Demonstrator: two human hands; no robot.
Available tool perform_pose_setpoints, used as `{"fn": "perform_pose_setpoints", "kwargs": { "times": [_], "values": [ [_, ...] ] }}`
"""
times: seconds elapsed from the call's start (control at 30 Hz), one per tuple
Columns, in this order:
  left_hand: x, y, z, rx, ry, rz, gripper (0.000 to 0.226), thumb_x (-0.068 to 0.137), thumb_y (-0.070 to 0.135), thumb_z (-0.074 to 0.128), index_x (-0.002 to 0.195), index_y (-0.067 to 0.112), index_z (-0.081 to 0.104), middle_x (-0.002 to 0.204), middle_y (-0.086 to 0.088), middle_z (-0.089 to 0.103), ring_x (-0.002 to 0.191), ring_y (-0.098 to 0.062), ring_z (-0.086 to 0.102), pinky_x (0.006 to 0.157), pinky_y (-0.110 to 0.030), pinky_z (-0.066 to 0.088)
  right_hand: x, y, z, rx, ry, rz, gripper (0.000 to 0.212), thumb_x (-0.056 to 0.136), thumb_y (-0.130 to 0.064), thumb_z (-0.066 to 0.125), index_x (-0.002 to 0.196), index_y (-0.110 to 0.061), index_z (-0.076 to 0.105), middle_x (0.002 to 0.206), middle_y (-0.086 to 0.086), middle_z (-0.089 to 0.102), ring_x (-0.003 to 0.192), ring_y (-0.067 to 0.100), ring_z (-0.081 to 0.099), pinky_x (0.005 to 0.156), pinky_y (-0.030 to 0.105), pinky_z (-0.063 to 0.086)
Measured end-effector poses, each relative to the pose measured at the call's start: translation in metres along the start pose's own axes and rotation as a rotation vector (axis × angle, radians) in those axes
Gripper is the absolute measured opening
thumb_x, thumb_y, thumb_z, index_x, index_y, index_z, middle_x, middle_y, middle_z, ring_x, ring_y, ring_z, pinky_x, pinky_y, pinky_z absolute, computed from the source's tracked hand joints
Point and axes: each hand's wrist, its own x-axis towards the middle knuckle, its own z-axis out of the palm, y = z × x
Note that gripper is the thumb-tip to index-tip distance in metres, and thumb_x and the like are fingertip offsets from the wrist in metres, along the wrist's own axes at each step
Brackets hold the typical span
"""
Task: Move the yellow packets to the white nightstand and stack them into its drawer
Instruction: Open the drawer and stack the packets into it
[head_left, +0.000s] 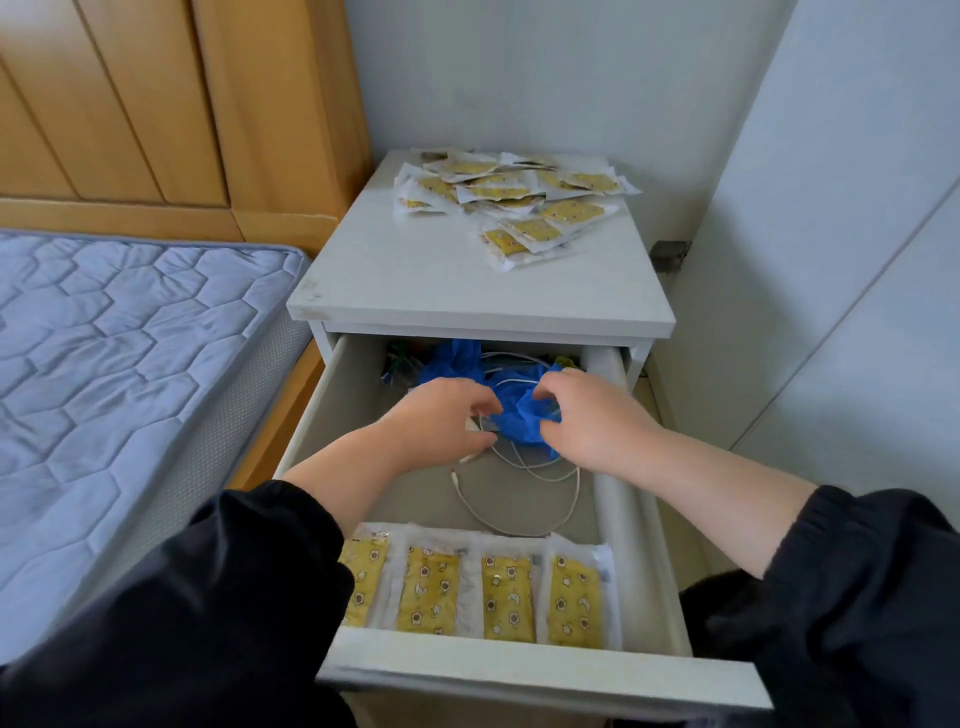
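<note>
The packets carry a yellow print of little stars and moons; any lettering on them is too small to read.

Both your hands are in the middle of the open drawer (519, 670), well apart from the packets. Your left hand (441, 421) has its fingers curled round a bunch of white cable (545, 499) at the left edge of a crumpled blue bag (514, 431). Your right hand (592, 421) pinches the bag's right side between thumb and curled fingers. Neither hand has a packet.

Four packets (501, 597) lie flat in a row across the near end of the drawer, side by side, just behind its front panel; your left sleeve covers part of the leftmost. The cable loops over the drawer floor between that row and your hands. Far inside, behind the bag, sits a dark clutter you cannot make out.

A loose pile (519, 197) of more packets lies on the far right part of the nightstand (441, 275) top. A blue quilted mattress (130, 338) is to the left.
</note>
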Motion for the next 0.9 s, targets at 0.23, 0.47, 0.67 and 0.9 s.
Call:
{"fn": "perform_pose_setpoints", "kwargs": {
  "times": [0.23,0.47,0.67,0.9],
  "values": [
    [0.024,0.019,-0.056,-0.125,0.375,0.049,0.03,0.089,0.016,0.061,0.119,0.018,0.063,0.115,0.004,0.061,0.107,-0.011,0.055,0.093,-0.026,0.044,0.025,0.005,-0.064,0.029,0.262,-0.024,0.035,0.091,-0.018,0.053,0.126,-0.016,0.053,0.127,-0.001,0.055,0.115,0.017,0.05,0.092,0.033,0.044],
    [0.066,0.011,-0.071,-0.284,0.441,-0.066,0.034,0.092,0.013,0.056,0.125,0.022,0.059,0.129,0.002,0.054,0.119,-0.012,0.049,0.093,-0.018,0.035,0.059,0.013,-0.082,0.042,0.307,0.005,0.041,0.091,-0.017,0.051,0.132,-0.017,0.046,0.136,-0.001,0.045,0.123,0.017,0.04,0.088,0.029,0.037],
    [0.095,-0.01,-0.069,-0.406,0.48,-0.208,0.047,0.092,0.011,0.054,0.136,0.023,0.048,0.145,0.001,0.04,0.13,-0.016,0.04,0.093,-0.017,0.027,0.092,0.021,-0.066,0.107,0.314,0.007,0.048,0.093,-0.018,0.05,0.139,-0.014,0.039,0.142,0.003,0.037,0.133,0.018,0.032,0.106,0.031,0.031],
    [0.12,-0.033,-0.076,-0.278,0.438,-0.224,0.054,0.092,0.016,0.056,0.143,0.024,0.04,0.147,0.003,0.04,0.137,-0.016,0.032,0.11,-0.027,0.026,0.138,0.033,-0.047,0.032,0.282,0.095,0.06,0.095,-0.04,0.046,0.147,-0.018,0.027,0.157,0.005,0.019,0.145,0.023,0.013,0.118,0.04,0.016]
  ]
}}
